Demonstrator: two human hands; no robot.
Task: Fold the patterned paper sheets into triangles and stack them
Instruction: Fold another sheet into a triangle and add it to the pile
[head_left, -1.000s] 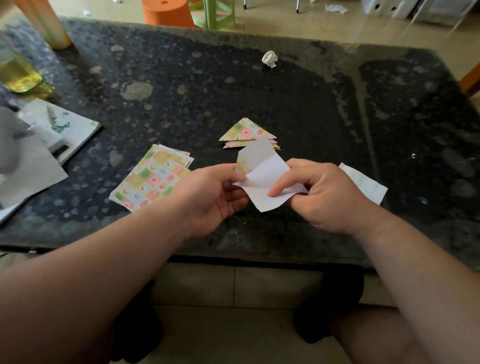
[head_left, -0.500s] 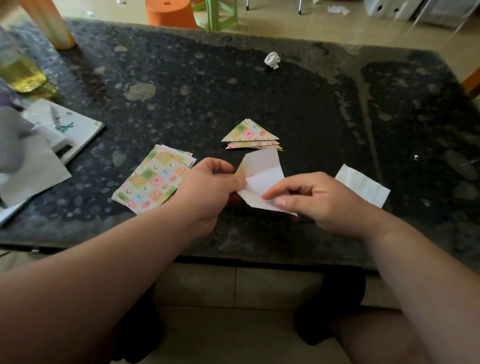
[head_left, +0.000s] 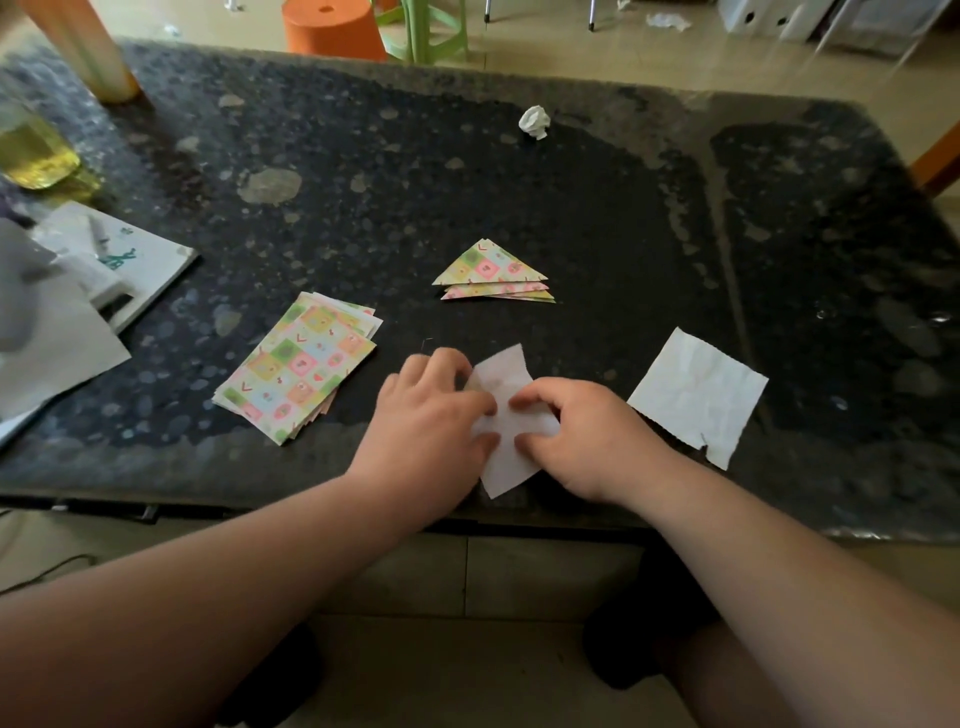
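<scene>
On the desk (head_left: 571, 197), the pile of flat patterned sheets (head_left: 296, 374) at 9 o'clock of the hands looks thick, so most of the job is prob. left. The left hand (head_left: 426, 421) & right hand (head_left: 582, 436) each keep a curled grip pinching one sheet (head_left: 506, 467) (white side up) at the desk's 6 o'clock edge, fold not yet creased. Only a few finished triangles (head_left: 493, 273) lie stacked at 12 o'clock.
</scene>
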